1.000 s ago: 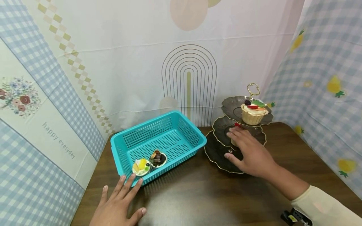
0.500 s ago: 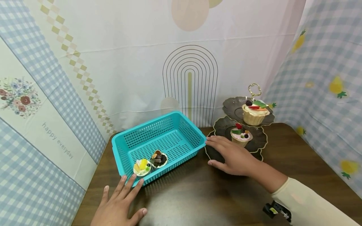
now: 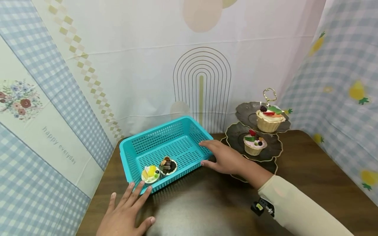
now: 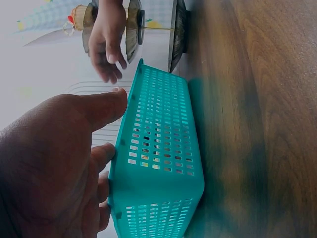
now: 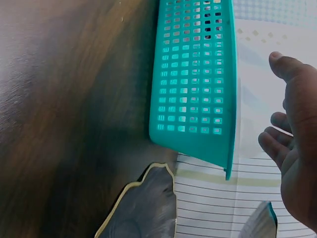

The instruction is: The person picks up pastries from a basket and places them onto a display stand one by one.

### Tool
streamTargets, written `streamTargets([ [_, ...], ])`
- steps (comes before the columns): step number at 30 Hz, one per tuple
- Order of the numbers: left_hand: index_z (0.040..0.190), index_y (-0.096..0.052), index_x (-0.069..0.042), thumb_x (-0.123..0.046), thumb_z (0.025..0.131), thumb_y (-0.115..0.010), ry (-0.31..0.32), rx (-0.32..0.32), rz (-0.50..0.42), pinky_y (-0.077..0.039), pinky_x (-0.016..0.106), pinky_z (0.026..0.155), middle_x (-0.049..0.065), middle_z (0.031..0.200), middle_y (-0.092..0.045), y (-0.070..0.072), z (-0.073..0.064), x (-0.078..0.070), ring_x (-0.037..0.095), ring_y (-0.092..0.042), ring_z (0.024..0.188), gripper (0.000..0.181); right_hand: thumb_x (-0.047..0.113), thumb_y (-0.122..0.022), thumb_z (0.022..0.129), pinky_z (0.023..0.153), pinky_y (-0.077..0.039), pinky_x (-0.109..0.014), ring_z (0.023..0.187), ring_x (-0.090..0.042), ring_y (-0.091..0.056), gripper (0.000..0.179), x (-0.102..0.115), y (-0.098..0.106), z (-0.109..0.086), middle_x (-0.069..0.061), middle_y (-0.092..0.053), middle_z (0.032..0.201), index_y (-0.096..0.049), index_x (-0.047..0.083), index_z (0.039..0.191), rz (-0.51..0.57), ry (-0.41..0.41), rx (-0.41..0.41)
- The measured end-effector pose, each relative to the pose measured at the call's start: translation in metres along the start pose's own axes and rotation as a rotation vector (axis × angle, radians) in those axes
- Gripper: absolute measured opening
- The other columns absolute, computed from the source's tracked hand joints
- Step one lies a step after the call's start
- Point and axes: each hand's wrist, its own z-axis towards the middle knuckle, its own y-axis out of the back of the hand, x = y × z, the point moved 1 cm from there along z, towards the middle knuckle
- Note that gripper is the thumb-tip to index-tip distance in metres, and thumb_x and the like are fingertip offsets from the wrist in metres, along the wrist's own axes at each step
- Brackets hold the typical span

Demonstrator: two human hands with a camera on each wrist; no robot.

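On a dark wooden tabletop point(image 3: 189, 203), a perforated turquoise plastic basket point(image 3: 171, 149) containing two cream-topped cupcakes point(image 3: 151, 174) is touched by the left hand point(image 3: 125, 209), fingers spread; above its right end, the loosely spread right hand point(image 3: 222, 158) is empty.

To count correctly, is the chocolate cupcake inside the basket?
Inside: the chocolate cupcake sits within the basket, beside the yellow-topped cupcake.

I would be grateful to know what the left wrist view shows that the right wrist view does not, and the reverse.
Only the left wrist view shows the left hand and the cupcake atop the tiered stand. Only the right wrist view shows the strip of small diamonds on the backdrop. Both share the teal basket, the right hand, parts of that stand and the wooden table.
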Motion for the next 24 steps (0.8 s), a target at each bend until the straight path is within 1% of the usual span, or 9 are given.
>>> streamTargets([
  [7, 0.161, -0.035, -0.035, -0.072, 0.09, -0.061, 0.01, 0.022, -0.002, -0.015, 0.074, 0.114, -0.006, 0.168, -0.026, 0.0, 0.001, -0.001, 0.028, -0.021, 0.154, 0.084, 0.045, -0.071, 0.097, 0.112, -0.042, -0.052, 0.141, -0.033, -0.045, 0.072, -0.008, -0.013, 0.022, -0.015, -0.049, 0.152, -0.048, 0.006, 0.153, 0.005, -0.027, 0.055],
  [10, 0.16, -0.036, -0.035, -0.071, 0.09, -0.061, 0.012, 0.022, -0.007, -0.014, 0.074, 0.114, -0.006, 0.168, -0.026, 0.001, 0.0, -0.001, 0.028, -0.021, 0.154, 0.083, 0.043, -0.073, 0.096, 0.113, -0.041, -0.052, 0.141, -0.034, -0.044, 0.073, -0.008, -0.017, 0.031, -0.016, -0.049, 0.152, -0.047, 0.006, 0.153, 0.017, -0.031, 0.075],
  [14, 0.16, -0.036, -0.035, -0.071, 0.09, -0.062, 0.007, 0.012, -0.008, -0.014, 0.074, 0.113, -0.006, 0.168, -0.027, 0.001, 0.0, -0.001, 0.028, -0.022, 0.154, 0.083, 0.044, -0.074, 0.095, 0.113, -0.04, -0.054, 0.142, -0.035, -0.043, 0.075, -0.005, -0.019, 0.042, -0.017, -0.048, 0.153, -0.046, 0.007, 0.154, 0.045, -0.058, 0.106],
  [19, 0.16, -0.036, -0.035, -0.07, 0.091, -0.062, 0.01, 0.016, -0.012, -0.014, 0.075, 0.113, -0.006, 0.168, -0.026, 0.002, 0.0, -0.001, 0.028, -0.022, 0.154, 0.082, 0.046, -0.074, 0.094, 0.114, -0.04, -0.052, 0.143, -0.034, -0.043, 0.076, -0.001, -0.024, 0.057, -0.014, -0.049, 0.153, -0.047, 0.007, 0.154, 0.088, -0.097, 0.185],
  [24, 0.16, -0.037, -0.034, -0.071, 0.09, -0.062, 0.018, 0.03, -0.015, -0.012, 0.075, 0.114, -0.006, 0.168, -0.026, 0.002, 0.0, -0.001, 0.029, -0.021, 0.154, 0.083, 0.045, -0.073, 0.096, 0.114, -0.04, -0.049, 0.141, -0.031, -0.046, 0.071, 0.002, -0.032, 0.07, -0.011, -0.051, 0.152, -0.05, 0.007, 0.151, 0.122, -0.119, 0.28],
])
